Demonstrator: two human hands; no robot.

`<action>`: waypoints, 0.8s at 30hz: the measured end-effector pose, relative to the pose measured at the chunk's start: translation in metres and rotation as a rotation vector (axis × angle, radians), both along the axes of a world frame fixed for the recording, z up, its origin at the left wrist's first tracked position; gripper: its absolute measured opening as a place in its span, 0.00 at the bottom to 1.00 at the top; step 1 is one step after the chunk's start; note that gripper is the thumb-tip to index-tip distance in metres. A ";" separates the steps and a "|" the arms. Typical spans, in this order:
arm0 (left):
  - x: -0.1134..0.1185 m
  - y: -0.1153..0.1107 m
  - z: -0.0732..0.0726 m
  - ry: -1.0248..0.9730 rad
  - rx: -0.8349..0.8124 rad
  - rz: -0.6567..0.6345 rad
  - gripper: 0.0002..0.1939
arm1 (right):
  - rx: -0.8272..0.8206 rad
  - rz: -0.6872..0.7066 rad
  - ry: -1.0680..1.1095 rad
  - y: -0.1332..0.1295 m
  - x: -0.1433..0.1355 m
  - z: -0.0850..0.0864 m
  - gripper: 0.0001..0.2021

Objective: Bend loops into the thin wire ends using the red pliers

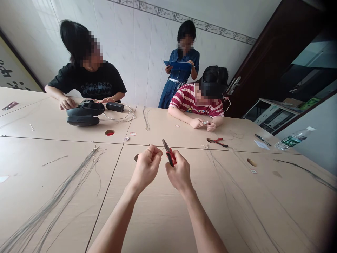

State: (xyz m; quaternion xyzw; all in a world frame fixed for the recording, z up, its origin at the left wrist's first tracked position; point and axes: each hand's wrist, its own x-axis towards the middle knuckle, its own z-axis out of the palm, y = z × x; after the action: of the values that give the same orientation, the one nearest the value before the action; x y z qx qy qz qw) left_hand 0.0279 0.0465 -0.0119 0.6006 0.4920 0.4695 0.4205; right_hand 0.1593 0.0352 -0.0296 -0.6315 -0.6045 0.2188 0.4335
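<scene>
Pliers (170, 155) with red-and-black handles sit in the right hand (181, 170), fingers wrapped round them, above the table (152, 218). Their long axis slants from the near right to the far left, and the tip lies just beside the left hand's fingers, slightly farther out. The left hand (146, 168) is closed, thumb against curled fingers; whether it pinches something thin, I cannot tell. Both forearms reach in from the near side, converging.

The pale table (147, 218) holds thin wires (70, 179) on the near left, a black headset (85, 113) on the far left, red pliers (218, 141) and a bottle (293, 140), perhaps plastic, on the far right.
</scene>
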 end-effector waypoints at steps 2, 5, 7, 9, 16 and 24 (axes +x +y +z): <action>0.001 0.001 0.000 -0.005 0.003 -0.001 0.06 | 0.005 -0.005 -0.003 0.001 0.001 -0.001 0.10; 0.001 0.002 -0.001 -0.017 0.004 0.000 0.06 | 0.004 -0.007 0.007 0.000 0.001 0.000 0.09; 0.001 0.002 0.000 -0.023 -0.012 0.003 0.05 | 0.003 -0.001 0.019 -0.001 0.000 0.001 0.09; -0.001 0.002 0.003 -0.030 -0.039 0.006 0.04 | 0.008 0.015 0.023 -0.003 -0.001 0.003 0.09; -0.009 -0.002 0.012 -0.091 -0.047 0.021 0.09 | 0.033 0.065 0.013 -0.009 -0.006 0.007 0.10; -0.010 0.002 0.009 -0.124 -0.023 0.055 0.13 | 0.091 0.121 0.060 -0.010 -0.005 0.007 0.11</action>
State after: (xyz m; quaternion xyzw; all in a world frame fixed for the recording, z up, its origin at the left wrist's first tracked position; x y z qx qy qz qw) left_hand 0.0180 0.0488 -0.0031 0.5518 0.4866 0.5114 0.4440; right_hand 0.1541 0.0249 -0.0222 -0.5665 -0.6378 0.2358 0.4656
